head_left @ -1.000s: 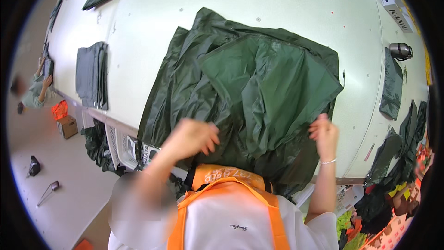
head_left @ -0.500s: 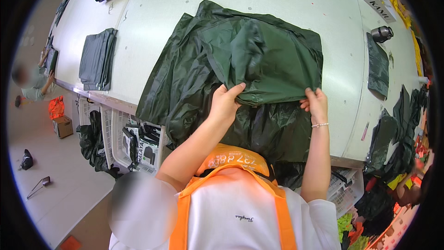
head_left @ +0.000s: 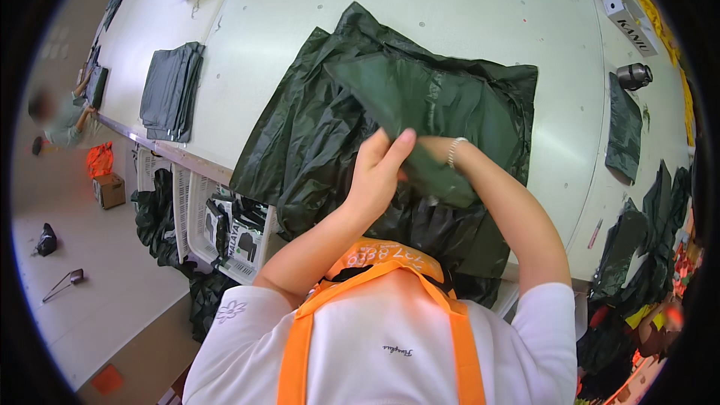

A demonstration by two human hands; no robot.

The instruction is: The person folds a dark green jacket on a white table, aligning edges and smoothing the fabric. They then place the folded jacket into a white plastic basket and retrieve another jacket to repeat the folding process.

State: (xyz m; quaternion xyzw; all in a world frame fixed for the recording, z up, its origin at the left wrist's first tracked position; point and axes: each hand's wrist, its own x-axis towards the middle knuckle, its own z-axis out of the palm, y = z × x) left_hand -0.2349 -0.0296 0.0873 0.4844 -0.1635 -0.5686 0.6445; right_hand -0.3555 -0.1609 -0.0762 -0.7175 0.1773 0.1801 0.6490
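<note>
A dark green piece of shiny, coated-looking fabric (head_left: 300,127) lies crumpled over the table in front of me and hangs past its near edge. On top of it is a smoother, lighter green flap (head_left: 480,109) of the same kind of cloth. My left hand (head_left: 379,172) is closed on the near edge of this flap, thumb uppermost. My right hand (head_left: 433,147), with a beaded bracelet at its wrist, reaches across to meet the left; its fingers are hidden behind the left hand and the cloth. Between and below the hands the flap looks blurred and folded over.
A folded dark green stack (head_left: 172,90) lies to the left. White baskets (head_left: 193,240) with packages sit below the table edge. At the right are a metal flask (head_left: 634,76), a white box (head_left: 628,15) and more dark cloth (head_left: 622,131). Another person (head_left: 64,121) works at far left.
My right hand has moved left from the flap's right corner to beside my left hand, drawing that edge of cloth inward. My left hand stays near its place.
</note>
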